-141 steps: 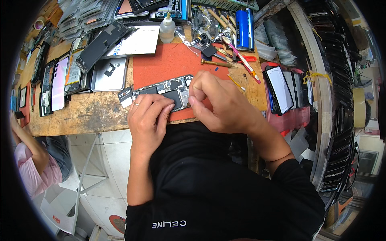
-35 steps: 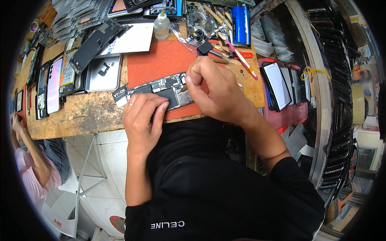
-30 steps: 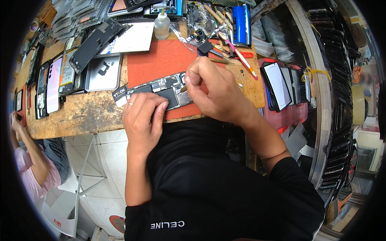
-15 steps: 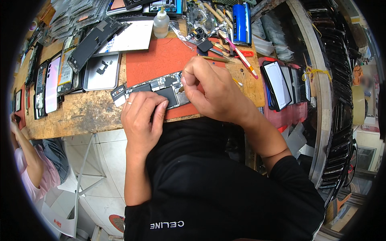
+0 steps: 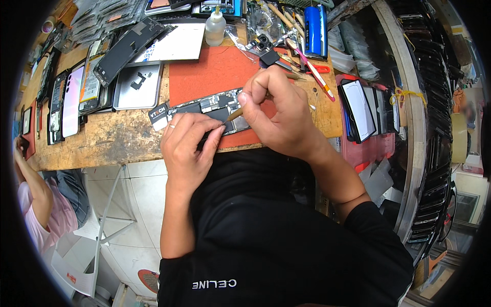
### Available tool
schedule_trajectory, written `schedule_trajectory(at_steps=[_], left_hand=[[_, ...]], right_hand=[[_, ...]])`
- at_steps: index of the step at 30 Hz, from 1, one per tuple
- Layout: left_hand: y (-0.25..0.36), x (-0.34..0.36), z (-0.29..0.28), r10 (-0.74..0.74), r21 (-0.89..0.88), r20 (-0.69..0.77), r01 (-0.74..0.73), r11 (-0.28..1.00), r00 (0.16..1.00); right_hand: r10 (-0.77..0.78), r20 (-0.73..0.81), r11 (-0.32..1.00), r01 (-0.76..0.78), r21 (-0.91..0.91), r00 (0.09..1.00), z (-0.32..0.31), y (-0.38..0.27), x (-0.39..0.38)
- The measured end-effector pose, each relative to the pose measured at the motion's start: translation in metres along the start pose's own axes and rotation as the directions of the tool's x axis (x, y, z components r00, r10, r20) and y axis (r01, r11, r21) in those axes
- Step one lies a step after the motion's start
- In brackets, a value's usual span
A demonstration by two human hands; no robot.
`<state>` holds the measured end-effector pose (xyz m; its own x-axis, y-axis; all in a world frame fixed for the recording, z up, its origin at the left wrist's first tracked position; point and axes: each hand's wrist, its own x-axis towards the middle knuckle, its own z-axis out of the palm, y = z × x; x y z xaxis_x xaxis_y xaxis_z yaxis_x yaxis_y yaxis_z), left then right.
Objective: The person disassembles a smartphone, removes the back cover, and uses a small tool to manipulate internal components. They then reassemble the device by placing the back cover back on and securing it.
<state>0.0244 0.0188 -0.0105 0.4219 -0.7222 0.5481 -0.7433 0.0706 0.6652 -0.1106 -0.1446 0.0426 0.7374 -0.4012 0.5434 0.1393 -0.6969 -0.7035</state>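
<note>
An opened phone (image 5: pixel 210 104), its boards and dark battery exposed, lies across the red mat (image 5: pixel 199 71) near the bench's front edge. My left hand (image 5: pixel 186 146) is closed over its lower left part, fingers on the inside and thumb by the near edge. In my right hand (image 5: pixel 279 110), pinched between thumb and fingers, is a slim brown tool (image 5: pixel 235 114) with a thin point. Its tip reaches down to the phone beside my left fingertips. My fingers hide the phone's right end. A black and white card (image 5: pixel 157 118) shows at the phone's left end.
A clear dropper bottle (image 5: pixel 215 28) stands behind the mat. Loose parts, a toothbrush (image 5: pixel 317 77) and a blue cylinder (image 5: pixel 316 33) lie at the back right. Left are a metal tray (image 5: pixel 135 92) and several phones. Another person's arm (image 5: pixel 36 179) shows at far left.
The whole view has shifted slightly, moving the bench rightward in the picture. The brown tool has tilted out from my right hand, its tip now by my left fingertips.
</note>
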Motion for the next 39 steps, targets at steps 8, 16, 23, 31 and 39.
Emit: schedule_trajectory(at_steps=[8,16,23,31,39], left_hand=[[0.001,0.0,-0.001,-0.003,0.001,-0.001,0.003,1.0,1.0],[-0.001,-0.001,0.001,-0.016,-0.008,-0.008,0.016,1.0,1.0],[-0.002,-0.001,0.0,-0.011,-0.025,-0.008,0.011,1.0,1.0],[-0.001,-0.001,0.0,-0.008,-0.027,-0.007,0.008,1.0,1.0],[-0.001,-0.001,0.001,0.014,0.008,-0.005,-0.014,1.0,1.0]], right_hand=[[-0.015,-0.011,1.0,0.015,0.017,1.0,0.0,-0.002,0.0],[-0.016,0.003,1.0,0.016,0.016,1.0,0.0,-0.002,-0.001],[-0.04,0.005,0.999,0.039,0.014,0.999,0.0,-0.002,0.0],[-0.042,0.021,0.999,0.043,-0.028,0.999,-0.006,-0.003,0.0],[-0.046,0.15,0.988,0.068,-0.142,0.988,-0.012,0.0,0.002]])
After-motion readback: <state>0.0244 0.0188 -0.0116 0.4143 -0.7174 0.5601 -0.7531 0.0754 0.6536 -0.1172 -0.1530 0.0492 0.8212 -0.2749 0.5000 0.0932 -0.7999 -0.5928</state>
